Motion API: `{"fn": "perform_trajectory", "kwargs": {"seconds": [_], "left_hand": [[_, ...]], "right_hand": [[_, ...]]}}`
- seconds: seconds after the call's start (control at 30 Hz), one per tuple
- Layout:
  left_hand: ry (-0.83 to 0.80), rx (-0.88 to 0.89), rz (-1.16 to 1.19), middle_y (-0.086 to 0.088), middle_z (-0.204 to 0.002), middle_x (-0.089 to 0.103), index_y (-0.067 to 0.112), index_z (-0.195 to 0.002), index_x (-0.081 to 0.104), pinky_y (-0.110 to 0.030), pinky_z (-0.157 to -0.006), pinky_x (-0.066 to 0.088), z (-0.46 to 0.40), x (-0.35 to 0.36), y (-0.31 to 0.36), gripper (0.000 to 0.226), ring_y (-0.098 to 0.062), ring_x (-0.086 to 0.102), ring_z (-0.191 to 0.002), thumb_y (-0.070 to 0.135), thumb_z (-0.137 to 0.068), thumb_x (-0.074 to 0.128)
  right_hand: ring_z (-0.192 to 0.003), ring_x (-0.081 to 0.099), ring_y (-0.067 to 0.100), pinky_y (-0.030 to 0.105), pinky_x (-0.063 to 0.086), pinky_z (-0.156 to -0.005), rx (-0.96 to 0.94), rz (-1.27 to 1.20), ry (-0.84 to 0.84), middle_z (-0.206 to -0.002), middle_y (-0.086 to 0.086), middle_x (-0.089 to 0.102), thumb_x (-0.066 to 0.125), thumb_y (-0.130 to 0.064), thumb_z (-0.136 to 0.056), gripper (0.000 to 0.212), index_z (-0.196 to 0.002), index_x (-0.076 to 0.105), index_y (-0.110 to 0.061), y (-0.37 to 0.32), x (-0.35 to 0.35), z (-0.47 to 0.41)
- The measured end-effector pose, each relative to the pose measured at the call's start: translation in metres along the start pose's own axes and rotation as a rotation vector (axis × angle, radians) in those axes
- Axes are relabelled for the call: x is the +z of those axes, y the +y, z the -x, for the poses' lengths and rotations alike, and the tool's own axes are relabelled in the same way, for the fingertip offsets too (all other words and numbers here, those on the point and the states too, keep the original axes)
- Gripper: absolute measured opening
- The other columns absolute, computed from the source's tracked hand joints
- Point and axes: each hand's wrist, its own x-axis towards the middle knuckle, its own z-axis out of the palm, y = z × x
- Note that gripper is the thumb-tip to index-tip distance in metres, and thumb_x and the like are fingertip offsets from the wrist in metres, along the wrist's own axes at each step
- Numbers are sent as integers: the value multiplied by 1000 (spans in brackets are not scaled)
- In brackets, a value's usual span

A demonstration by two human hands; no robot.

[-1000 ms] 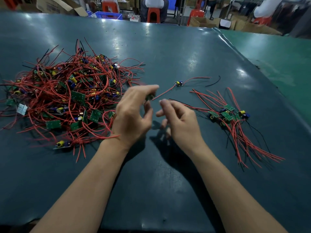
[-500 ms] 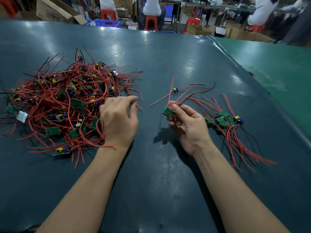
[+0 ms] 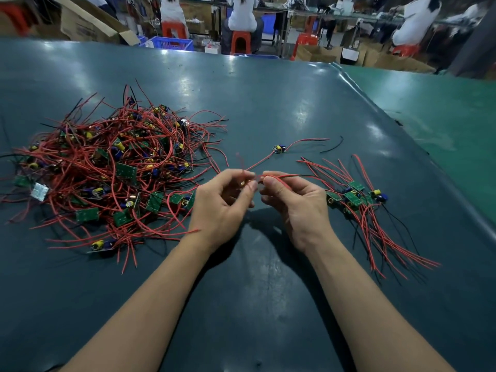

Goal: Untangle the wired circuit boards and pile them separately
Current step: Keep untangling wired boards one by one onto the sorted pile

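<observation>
Head view: you hold a wired circuit board [image 3: 251, 182] in the air over the middle of the tabletop [image 3: 268, 98], its small board mostly hidden and blurred between your two hands. Your left hand [image 3: 220, 208] has its fingers [image 3: 248, 190] curled in a pinch on the board end, and your right hand [image 3: 300, 202] pinches the red leads [image 3: 281, 176] that run off toward the right edge.

For this step, judged from the grip, hold the board steady with the left hand and draw the leads out straight with the right, slowly, so no loop snags; a lead blurred above your left thumb looks loose and may need gathering in before you set the piece down.

Just beyond your hands a single board [image 3: 279, 149] lies alone, its red lead trailing back toward your fingers; whether it is caught with the one you hold cannot be told, so check before pulling.

Near the right edge lies the sorted pile [image 3: 354, 196], boards together and leads fanned toward you. Lay this one there the same way round.

Toward the left edge sits the tangled heap [image 3: 118, 170], well apart from the sorted pile; keep the freed leads clear of it.
</observation>
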Motion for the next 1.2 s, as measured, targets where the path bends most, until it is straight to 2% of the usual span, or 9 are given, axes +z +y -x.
{"fn": "perform_trajectory", "kwargs": {"seconds": [0.17,0.3,0.47,0.6,0.8,0.87,1.0,1.07,1.2], "left_hand": [[1,-173,383,-7,-90,75,6,-95,61,-25,-73,55,-6,0,3,10,-20,72,-75,-3,-92,59],[-44,-337,685,-12,-103,74,10,-94,60,-24,-76,54,-8,4,6,19,-21,71,-81,-6,-84,62],[-3,-414,655,-6,-86,75,12,-86,73,-21,-69,54,-9,6,2,19,-16,71,-78,17,-68,74],[17,-398,603,-5,-78,75,13,-79,77,-21,-68,56,-9,7,-1,13,-15,70,-73,17,-66,75],[72,-477,660,-5,-72,73,7,-81,68,-20,-52,53,-11,6,1,15,-15,72,-62,18,-89,64],[63,-452,685,-5,-74,73,6,-84,66,-21,-56,54,-12,7,1,12,-15,72,-64,18,-87,64],[-86,-417,662,-2,-84,74,10,-100,69,-19,-63,54,-10,8,1,32,-17,72,-68,23,-71,73],[-138,-368,573,-4,-87,74,16,-99,75,-20,-67,53,-8,6,-3,26,-18,70,-73,21,-73,77],[-81,-327,520,-3,-93,75,22,-92,78,-25,-77,53,-8,3,-8,20,-17,67,-87,9,-77,77]], "right_hand": [[-61,69,14,19,56,-60,141,-214,32,-72,9,73,64,-7,-81,17,-70,78,-9,-4,2,-1],[-61,69,17,20,57,-60,211,-363,66,-73,14,72,54,-6,-95,22,-83,70,1,-5,0,-2],[-65,70,17,24,59,-64,193,-381,122,-76,12,72,56,-7,-94,16,-87,69,0,-5,-2,-3],[-62,68,13,21,57,-60,134,-111,147,-70,5,71,65,-2,-88,4,-87,68,-1,1,2,-1],[-56,64,8,19,54,-55,62,-90,268,-63,1,69,68,-6,-87,14,-74,70,-6,-1,2,-2],[-55,63,9,19,54,-54,37,-111,279,-63,2,68,69,-6,-87,16,-71,70,-8,-2,1,-2],[-58,64,10,21,54,-54,40,-60,198,-67,3,70,67,-5,-88,10,-78,71,-6,-2,3,0],[-60,65,10,21,54,-53,45,-9,143,-71,3,71,64,-4,-89,10,-84,72,-6,-1,3,1],[-62,66,10,20,53,-53,8,83,141,-75,4,72,59,-1,-93,14,-88,72,-7,1,3,1]]}}
